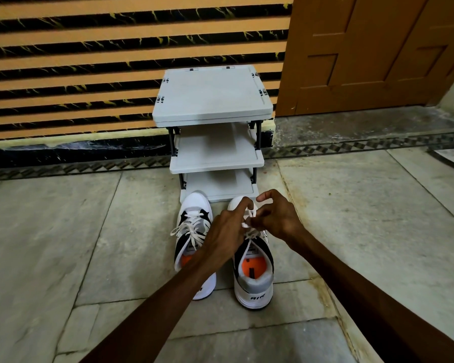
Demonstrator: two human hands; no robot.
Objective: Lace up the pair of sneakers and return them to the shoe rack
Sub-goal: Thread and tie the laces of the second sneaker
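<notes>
On stone floor (63, 231), nearest: two white sneakers, heels toward viewer, side by side, orange insoles showing. Left sneaker (192, 231): lace loose, partly under the left forearm. Right sneaker (254, 271): white lace (249, 218) pinched between both hands above its tongue. Left hand (226, 231): fingers curled, tips closed on lace. Right hand (278, 218): thumb and forefinger bent, gripping lace. Beyond the toes: grey three-shelf rack (212, 100) against striped wall (89, 61); door (378, 48) to the right.
</notes>
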